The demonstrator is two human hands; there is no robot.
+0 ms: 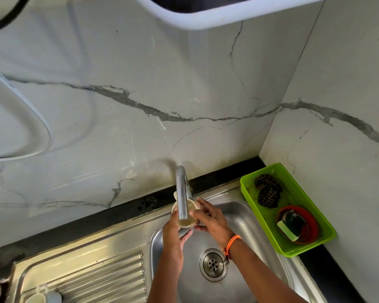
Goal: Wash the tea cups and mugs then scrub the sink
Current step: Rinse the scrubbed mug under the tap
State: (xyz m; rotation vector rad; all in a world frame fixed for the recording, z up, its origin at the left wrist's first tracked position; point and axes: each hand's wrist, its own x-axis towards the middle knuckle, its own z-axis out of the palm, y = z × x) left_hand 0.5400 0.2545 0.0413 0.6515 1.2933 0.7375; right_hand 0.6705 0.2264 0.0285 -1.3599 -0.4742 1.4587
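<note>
Head view, looking down, and the marble wall [140,95] fills most of what I see, grey veins running across it, with a white rounded rim [206,20] jutting in at the top. Below that is the steel sink [245,217], its ribbed draining board [101,278] stretching to my left and the round drain [213,264] sitting in the basin between my forearms. Off to my right, on the dark counter [223,173], stands a green basket [260,213] holding a dark scrubber [268,193] at its far end and a red round dish [311,224] with a green sponge [293,224] at the near end. The chrome tap [182,191] rises from the back edge and its spout points straight down into the cup [187,223] I'm holding over the basin, mouth tipped toward me, cloudy water inside. My left hand [173,235] cradles the cup from below and the side, fingers curled around its body. My right hand [210,219] grips the opposite side, thumb at the rim, fingers wrapped behind the patterned wall. An orange cord bracelet [232,242] circles my right wrist. Down at the lower left corner of the draining board, a pale mug [39,295] just peeks in.
</note>
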